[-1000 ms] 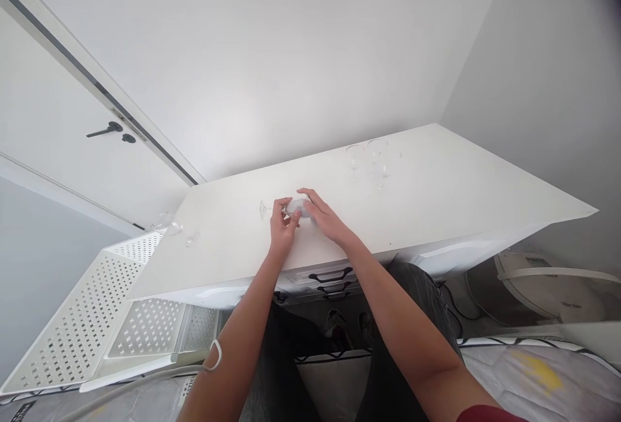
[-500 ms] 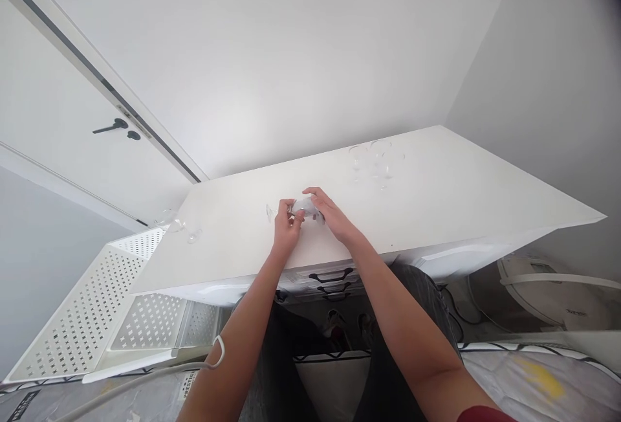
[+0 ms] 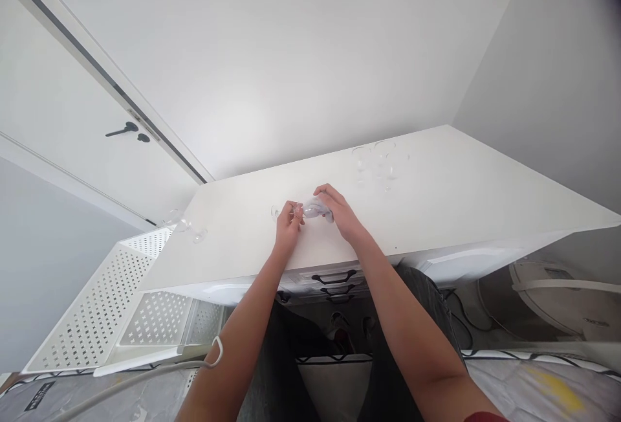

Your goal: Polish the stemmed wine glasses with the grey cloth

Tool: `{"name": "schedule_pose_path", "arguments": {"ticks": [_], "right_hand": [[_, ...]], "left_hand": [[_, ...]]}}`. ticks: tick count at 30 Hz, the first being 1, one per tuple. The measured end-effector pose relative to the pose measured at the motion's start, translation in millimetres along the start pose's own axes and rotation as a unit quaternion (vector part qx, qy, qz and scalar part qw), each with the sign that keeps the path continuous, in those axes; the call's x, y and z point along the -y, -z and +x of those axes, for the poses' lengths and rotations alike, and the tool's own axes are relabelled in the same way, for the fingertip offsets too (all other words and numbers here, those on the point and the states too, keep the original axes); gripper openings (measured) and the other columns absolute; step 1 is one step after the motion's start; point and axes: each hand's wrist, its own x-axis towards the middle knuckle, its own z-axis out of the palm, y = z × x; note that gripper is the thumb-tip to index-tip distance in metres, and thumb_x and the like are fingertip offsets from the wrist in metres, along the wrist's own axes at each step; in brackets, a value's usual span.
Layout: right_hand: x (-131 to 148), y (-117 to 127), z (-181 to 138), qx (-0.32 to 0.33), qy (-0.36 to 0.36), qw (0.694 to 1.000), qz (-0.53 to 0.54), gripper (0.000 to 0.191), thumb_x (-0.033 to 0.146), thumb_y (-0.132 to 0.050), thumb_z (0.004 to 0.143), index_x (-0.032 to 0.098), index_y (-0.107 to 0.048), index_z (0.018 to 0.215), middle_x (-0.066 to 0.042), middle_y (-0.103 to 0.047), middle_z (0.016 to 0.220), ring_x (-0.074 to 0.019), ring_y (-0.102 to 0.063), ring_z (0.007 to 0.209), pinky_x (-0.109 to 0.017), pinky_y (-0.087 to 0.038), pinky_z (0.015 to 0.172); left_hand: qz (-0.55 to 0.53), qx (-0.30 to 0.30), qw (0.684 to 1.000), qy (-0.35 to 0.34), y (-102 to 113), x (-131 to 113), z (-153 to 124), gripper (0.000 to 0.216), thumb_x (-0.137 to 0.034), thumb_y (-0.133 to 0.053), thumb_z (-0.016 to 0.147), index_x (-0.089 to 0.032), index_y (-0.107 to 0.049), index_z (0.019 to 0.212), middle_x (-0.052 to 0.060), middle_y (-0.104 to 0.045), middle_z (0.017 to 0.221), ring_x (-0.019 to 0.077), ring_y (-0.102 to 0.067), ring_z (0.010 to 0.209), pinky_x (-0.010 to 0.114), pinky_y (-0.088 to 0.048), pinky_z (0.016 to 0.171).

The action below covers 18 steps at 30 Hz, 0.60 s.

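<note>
A clear stemmed glass [image 3: 275,213] lies sideways above the white cabinet top [image 3: 252,241], its round foot pointing left. My left hand [image 3: 288,222] is closed around its stem. Over the bowl end is a pale, thin cloth [image 3: 319,206], bunched under the fingers of my right hand [image 3: 341,213]. The right fingers curl around the cloth and bowl, which hide each other in part. Farther back on the right stands a group of clear stemmed glasses [image 3: 391,169]. Another clear glass [image 3: 183,223] is at the left end of the top, its outline faint.
Black-handled drawers [image 3: 334,277] face me below the top. A white perforated rack [image 3: 97,305] stands at the left, with a white cable [image 3: 140,380] near my left forearm. A plastic-wrapped mattress [image 3: 528,386] is beneath me. The wall rises behind the cabinet.
My right hand has shifted slightly right over the bowl, and more of the cloth shows. My left hand stays at the stem. The whole view has tilted a little.
</note>
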Motion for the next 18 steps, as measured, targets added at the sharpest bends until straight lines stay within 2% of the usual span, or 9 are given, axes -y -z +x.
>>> {"name": "schedule_pose_path", "arguments": {"ticks": [2, 4, 8, 11, 15, 18], "right_hand": [[0, 1, -1, -0.031, 0.020, 0.999, -0.019, 0.022, 0.047, -0.047, 0.098, 0.029, -0.056, 0.105, 0.001, -0.052, 0.086, -0.0166, -0.047, 0.075, -0.030, -0.040, 0.069], [0, -1, -3, -0.039, 0.034, 0.997, -0.061, 0.022, 0.045, -0.049, 0.097, 0.030, -0.055, 0.111, 0.002, -0.049, 0.083, -0.0170, -0.046, 0.075, -0.031, -0.040, 0.071], [0, -3, -6, 0.030, -0.004, 0.997, -0.076, 0.024, 0.047, -0.047, 0.098, 0.031, -0.054, 0.114, 0.002, -0.052, 0.086, -0.0174, -0.049, 0.077, -0.031, -0.041, 0.070], [1, 3, -5, 0.048, 0.002, 0.997, -0.062, 0.021, 0.045, -0.053, 0.094, 0.029, -0.055, 0.107, 0.003, -0.053, 0.085, -0.0169, -0.048, 0.075, -0.030, -0.040, 0.068], [-2, 4, -2, -0.022, 0.054, 0.992, -0.113, 0.023, 0.034, -0.071, 0.079, 0.026, -0.055, 0.095, 0.004, -0.051, 0.078, -0.0166, -0.045, 0.071, -0.031, -0.037, 0.068], [-6, 1, 1, -0.112, 0.078, 0.985, -0.110, 0.024, 0.032, -0.073, 0.076, 0.025, -0.054, 0.089, 0.002, -0.055, 0.082, -0.0177, -0.046, 0.073, -0.032, -0.039, 0.070]], "left_hand": [[-0.023, 0.006, 1.000, 0.009, 0, -1, 0, 0.038, -0.059, -0.051, 0.099, -0.022, -0.058, 0.099, 0.005, -0.063, 0.097, 0.0142, -0.059, 0.075, 0.024, -0.046, 0.056], [-0.034, 0.018, 0.999, 0.008, 0, -1, 0, 0.036, -0.059, -0.053, 0.098, -0.023, -0.057, 0.100, 0.004, -0.062, 0.092, 0.0142, -0.058, 0.075, 0.025, -0.046, 0.057], [-0.020, 0.022, 1.000, -0.001, 2, 3, 2, 0.037, -0.058, -0.054, 0.098, -0.022, -0.057, 0.095, -0.001, -0.054, 0.073, 0.0127, -0.053, 0.065, 0.025, -0.044, 0.058], [-0.004, 0.018, 1.000, 0.006, 4, 4, 3, 0.042, -0.060, -0.051, 0.099, -0.020, -0.058, 0.090, -0.001, -0.055, 0.072, 0.0119, -0.052, 0.063, 0.025, -0.042, 0.057], [-0.032, 0.036, 0.999, 0.025, 0, -1, 3, 0.044, -0.063, -0.051, 0.098, -0.020, -0.060, 0.096, 0.004, -0.062, 0.084, 0.0136, -0.058, 0.070, 0.024, -0.044, 0.055], [-0.088, 0.083, 0.992, 0.027, -2, -8, 1, 0.052, -0.064, -0.052, 0.097, -0.023, -0.054, 0.129, 0.010, -0.070, 0.105, 0.0170, -0.065, 0.081, 0.026, -0.050, 0.057]]}}
